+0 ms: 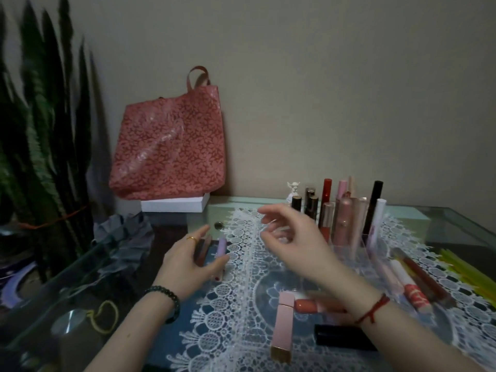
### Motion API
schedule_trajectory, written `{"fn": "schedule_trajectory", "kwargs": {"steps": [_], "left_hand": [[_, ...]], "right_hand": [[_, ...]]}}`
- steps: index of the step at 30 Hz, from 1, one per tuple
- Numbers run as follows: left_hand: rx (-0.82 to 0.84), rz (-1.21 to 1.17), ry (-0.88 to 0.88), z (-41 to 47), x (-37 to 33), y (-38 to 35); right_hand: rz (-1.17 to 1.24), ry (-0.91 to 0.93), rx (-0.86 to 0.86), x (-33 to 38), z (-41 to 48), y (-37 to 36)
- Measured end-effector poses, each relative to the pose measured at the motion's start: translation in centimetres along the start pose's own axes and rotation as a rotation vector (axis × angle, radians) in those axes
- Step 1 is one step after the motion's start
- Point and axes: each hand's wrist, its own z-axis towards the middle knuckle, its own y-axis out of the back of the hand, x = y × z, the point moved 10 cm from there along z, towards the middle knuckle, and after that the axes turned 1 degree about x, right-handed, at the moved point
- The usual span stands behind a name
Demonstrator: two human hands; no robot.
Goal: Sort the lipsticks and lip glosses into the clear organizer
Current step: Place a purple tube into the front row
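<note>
Gold-ringed left hand (193, 260): thumb and curled fingers clamp a lilac tube (221, 245) and a brown tube (200, 252), well left of the clear organizer (349, 249).
Lilac tube axis: runs away from the person, lilac cap towards the wall, red end nearest.
Right hand (292, 245): blurred; fingers apart, loosely curled, seemingly empty, just left of the organizer.
Organizer contents: red, pink, black and white tubes standing upright.
Loose tubes: in front of the organizer a pink square tube (283, 326) lies lengthwise, gold end nearest; a coral tube (306, 305) and a black tube (341, 338) lie crosswise; a dark red tube (426, 280) slants at its right.
Open room: lace runner (241, 267) shows between the hands, left of the organizer.
Edges: glass table (451, 224) ends behind and right of the organizer; yellow sticks (467, 269) lie near that right edge.
</note>
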Motion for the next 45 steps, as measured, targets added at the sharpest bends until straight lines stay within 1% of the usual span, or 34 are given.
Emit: {"fn": "schedule_trajectory", "kwargs": {"steps": [3, 8, 12, 15, 21, 25, 28, 31, 34, 36, 38, 40, 42, 45], "left_hand": [[0.035, 0.03, 0.006, -0.2, 1.2, 0.3], [0.123, 0.15, -0.077, -0.4, 0.8, -0.1], [0.196, 0.211, -0.071, -0.6, 1.2, -1.0], [0.238, 0.27, -0.075, -0.6, 1.4, -1.6], [0.257, 0.317, -0.07, -0.5, 1.8, -1.9], [0.264, 0.338, -0.076, -0.7, 1.5, -1.8], [0.223, 0.356, -0.115, -0.8, 0.5, -1.2], [0.177, 0.334, -0.17, -1.1, -1.2, -0.8], [0.13, 0.191, -0.256, -1.9, -3.7, -0.6], [0.12, 0.063, -0.312, -2.4, -5.4, -0.6], [0.107, -0.096, -0.317, -2.7, -6.5, -0.7], [0.107, -0.243, -0.304, -3.0, -7.2, -1.1], [0.124, -0.341, -0.318, -3.1, -8.4, -1.8], [0.15, -0.386, -0.355, -2.7, -10.5, -2.9]], "right_hand": [[-0.063, -0.081, 0.086, -1.9, 2.2, -3.6], [-0.208, -0.202, 0.223, -5.0, 4.9, -8.5], [-0.256, -0.278, 0.298, -6.9, 5.5, -10.8], [-0.222, -0.378, 0.363, -8.6, 5.1, -12.2], [-0.292, -0.382, 0.374, -9.1, 5.2, -12.4], [-0.192, -0.394, 0.319, -8.5, 5.1, -11.6], [-0.1, -0.314, 0.241, -6.5, 5.2, -10.2], [0.084, -0.273, 0.169, -4.3, 4.5, -8.5], [0.238, -0.227, 0.134, -2.3, 3.2, -6.6], [0.322, -0.19, 0.081, -1.3, 2.3, -4.9], [0.391, -0.16, 0.01, -0.5, 1.4, -2.9], [0.419, -0.119, -0.06, -0.1, 0.6, -0.9], [0.429, -0.075, -0.132, 0.1, 0.0, 1.1], [0.455, -0.004, -0.238, -0.1, -0.7, 3.8]]}}
